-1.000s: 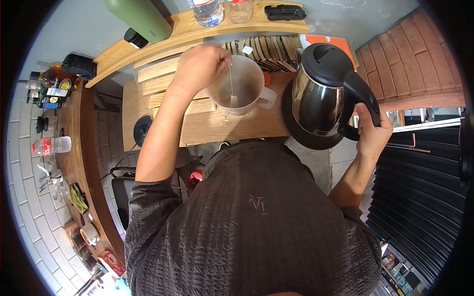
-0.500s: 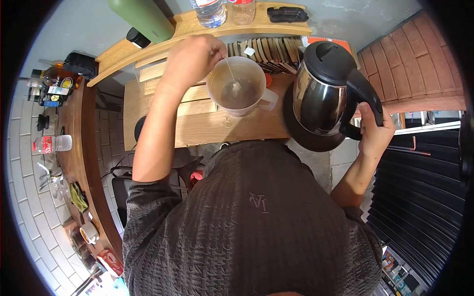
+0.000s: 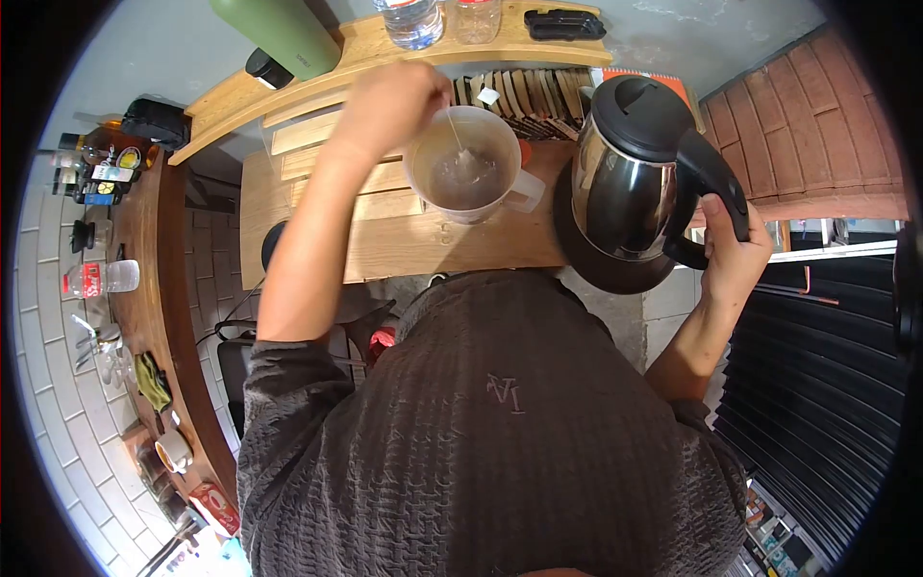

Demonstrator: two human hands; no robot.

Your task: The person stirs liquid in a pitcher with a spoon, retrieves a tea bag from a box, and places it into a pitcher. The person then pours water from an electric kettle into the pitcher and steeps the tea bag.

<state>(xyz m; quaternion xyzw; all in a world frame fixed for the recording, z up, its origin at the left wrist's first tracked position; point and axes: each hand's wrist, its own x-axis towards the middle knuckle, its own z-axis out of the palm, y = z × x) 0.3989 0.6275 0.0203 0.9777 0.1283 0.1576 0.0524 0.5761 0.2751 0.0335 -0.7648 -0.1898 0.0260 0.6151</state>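
Observation:
My left hand is closed in a pinch on the string of a tea bag, above the rim of a translucent measuring jug. The bag hangs inside the jug, at the liquid; whether it is partly sunk in it I cannot tell. To the right, a black and shiny metal electric kettle stands upright with its lid down. My right hand is closed round the lower part of its black handle.
The jug stands on a wooden table. Behind are a row of books and a wooden shelf with a green bottle and a water bottle. A brown counter with bottles and cups runs along the left.
My left hand has moved slightly right, and the tea bag has shifted a little right and up inside the jug. My right hand and the kettle stay in place.

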